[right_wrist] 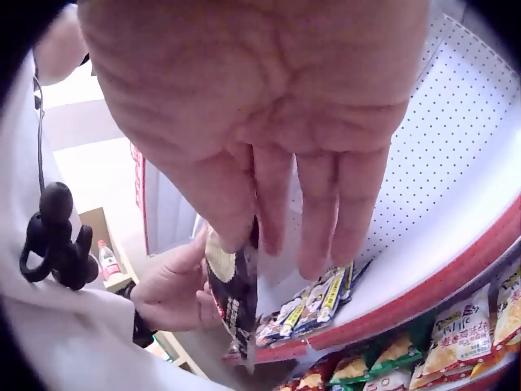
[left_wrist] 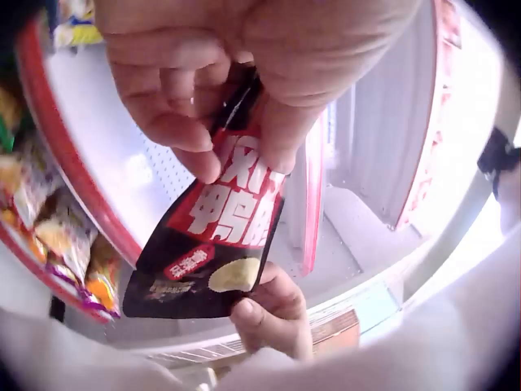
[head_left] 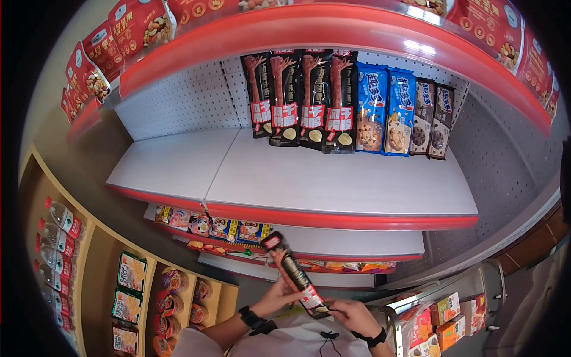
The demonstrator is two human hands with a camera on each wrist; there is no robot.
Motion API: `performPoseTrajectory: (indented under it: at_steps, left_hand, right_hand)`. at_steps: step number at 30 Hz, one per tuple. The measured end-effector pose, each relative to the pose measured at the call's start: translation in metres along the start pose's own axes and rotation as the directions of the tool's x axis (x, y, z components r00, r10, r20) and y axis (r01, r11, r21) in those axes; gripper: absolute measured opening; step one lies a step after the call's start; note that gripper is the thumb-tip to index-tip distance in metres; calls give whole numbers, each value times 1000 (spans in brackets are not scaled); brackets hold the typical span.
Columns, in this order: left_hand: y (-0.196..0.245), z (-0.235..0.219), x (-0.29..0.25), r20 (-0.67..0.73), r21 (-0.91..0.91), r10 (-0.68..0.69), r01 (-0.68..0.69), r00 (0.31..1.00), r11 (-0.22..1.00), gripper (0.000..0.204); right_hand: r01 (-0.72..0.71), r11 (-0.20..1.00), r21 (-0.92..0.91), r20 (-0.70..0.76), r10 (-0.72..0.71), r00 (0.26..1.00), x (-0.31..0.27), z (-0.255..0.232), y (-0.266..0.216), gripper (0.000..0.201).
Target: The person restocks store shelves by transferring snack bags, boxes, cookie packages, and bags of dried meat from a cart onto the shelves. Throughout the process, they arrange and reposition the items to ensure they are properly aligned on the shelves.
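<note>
A long black snack pouch (head_left: 290,269) with red and white lettering slants in front of the person's body, top end toward the shelves. The left hand (head_left: 278,297) grips it around the middle, thumb and fingers on opposite sides in the left wrist view. At the lower corner, the right hand (head_left: 355,317) pinches the edge between thumb and index finger. Its other fingers (right_wrist: 317,204) extend straight in the right wrist view. Printed on the pouch's lower end is a pale round picture (left_wrist: 234,275).
Similar black pouches (head_left: 284,98) stand upright on the white shelf (head_left: 333,184), beside blue cookie packs (head_left: 372,110) and brown packs (head_left: 422,116). Red nut bags (head_left: 143,27) line the shelf above. A cart (head_left: 392,327) with boxes is at right; bottles (head_left: 62,250) stand at left.
</note>
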State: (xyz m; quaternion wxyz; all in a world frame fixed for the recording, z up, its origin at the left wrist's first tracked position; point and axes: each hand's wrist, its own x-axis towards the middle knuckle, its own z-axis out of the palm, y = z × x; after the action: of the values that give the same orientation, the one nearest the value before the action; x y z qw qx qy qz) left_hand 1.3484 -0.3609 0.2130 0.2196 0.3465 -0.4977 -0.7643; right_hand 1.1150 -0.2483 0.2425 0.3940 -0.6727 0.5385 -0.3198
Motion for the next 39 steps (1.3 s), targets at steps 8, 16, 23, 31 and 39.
performPoseTrajectory:
  at_steps: [8,16,23,31,39]
  left_hand:
    - [108,12,-85,-122,686,277,-121,953,718,63]
    - [215,24,-40,32,342,354,-343,935,875,61]
    - [306,6,46,81,471,478,-457,874,754,61]
    - [353,-28,172,156,649,527,-489,836,583,47]
    - [347,-30,199,168,783,590,-471,790,407,41]
  right_hand:
    - [68,995,80,18,-69,997,15,3,-14,28]
    - [112,993,-40,-125,-116,985,17,-2,-7,25]
    - [-65,995,69,-264,81,961,1,4,10,24]
    - [-152,984,92,-383,176,907,2,16,23,25]
    - [-211,973,98,-431,233,872,10,16,26,25]
